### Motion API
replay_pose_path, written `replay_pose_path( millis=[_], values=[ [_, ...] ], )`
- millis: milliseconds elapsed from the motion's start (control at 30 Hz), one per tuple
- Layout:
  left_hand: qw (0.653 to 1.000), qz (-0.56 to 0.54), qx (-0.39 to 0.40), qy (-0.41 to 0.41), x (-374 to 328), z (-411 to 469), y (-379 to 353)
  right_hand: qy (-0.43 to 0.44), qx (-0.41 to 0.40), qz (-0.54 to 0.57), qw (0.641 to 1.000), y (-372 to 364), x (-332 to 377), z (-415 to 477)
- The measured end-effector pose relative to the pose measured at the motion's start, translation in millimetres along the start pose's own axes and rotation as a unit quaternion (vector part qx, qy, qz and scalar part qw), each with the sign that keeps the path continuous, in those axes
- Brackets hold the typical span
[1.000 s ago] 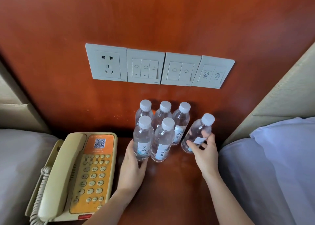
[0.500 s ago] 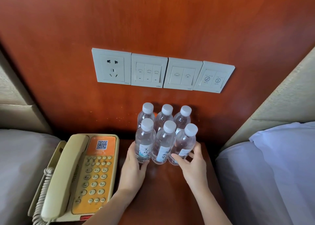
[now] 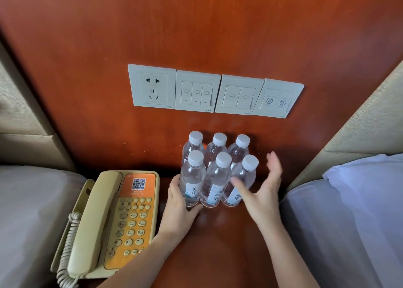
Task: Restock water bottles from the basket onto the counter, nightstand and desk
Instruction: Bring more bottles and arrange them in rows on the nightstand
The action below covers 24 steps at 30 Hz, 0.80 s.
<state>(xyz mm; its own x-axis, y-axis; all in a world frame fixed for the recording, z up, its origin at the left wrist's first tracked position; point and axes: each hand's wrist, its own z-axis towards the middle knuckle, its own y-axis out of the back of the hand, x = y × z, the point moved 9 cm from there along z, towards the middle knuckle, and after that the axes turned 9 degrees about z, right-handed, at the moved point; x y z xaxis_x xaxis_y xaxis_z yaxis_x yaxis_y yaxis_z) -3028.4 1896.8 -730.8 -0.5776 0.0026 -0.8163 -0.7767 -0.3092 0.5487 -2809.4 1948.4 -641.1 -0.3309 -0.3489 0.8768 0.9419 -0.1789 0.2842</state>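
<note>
From my head view: my right hand (image 3: 265, 185) has just let go, fingers spread wide and off the front-right bottle (image 3: 242, 183), which a moment ago I was sliding in. Six water bottles (image 3: 214, 170) now stand upright in two tight rows on the nightstand (image 3: 220, 239), beside the phone (image 3: 113, 220). My left hand (image 3: 180, 205) curls loosely against the front-left bottle (image 3: 193, 178), steadying, not lifting. I'd call this stop finished. The basket is out of frame, and the back-row labels are hidden.
</note>
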Motion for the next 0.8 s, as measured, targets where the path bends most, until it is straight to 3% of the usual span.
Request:
replay_pose_path(
  millis=[100,167,233,333,533,800],
  values=[
    [1.0,0.001,0.001,-0.014,-6.9,0.1,4.3,0.22,0.029,-0.107,0.969,1.1,74.9,17.4],
    [1.0,-0.003,0.006,0.015,-3.7,2.0,5.6,0.284,0.095,-0.192,0.935,-17.1,100.2,24.1],
    [0.999,-0.004,0.015,0.036,1.0,4.2,5.6,0.268,0.163,-0.247,0.917,-36.3,102.1,28.0],
    [0.999,0.002,0.029,0.04,2.9,7.2,7.4,0.205,0.218,-0.241,0.923,-45.8,92.6,30.6],
    [0.998,0.018,0.033,0.044,7.0,8.9,7.7,0.231,0.195,-0.213,0.929,-49.2,103.8,28.4],
    [0.998,0.017,0.041,0.044,6.9,7.2,7.0,0.15,0.208,-0.178,0.95,-48.4,88.4,29.7]
  ],
)
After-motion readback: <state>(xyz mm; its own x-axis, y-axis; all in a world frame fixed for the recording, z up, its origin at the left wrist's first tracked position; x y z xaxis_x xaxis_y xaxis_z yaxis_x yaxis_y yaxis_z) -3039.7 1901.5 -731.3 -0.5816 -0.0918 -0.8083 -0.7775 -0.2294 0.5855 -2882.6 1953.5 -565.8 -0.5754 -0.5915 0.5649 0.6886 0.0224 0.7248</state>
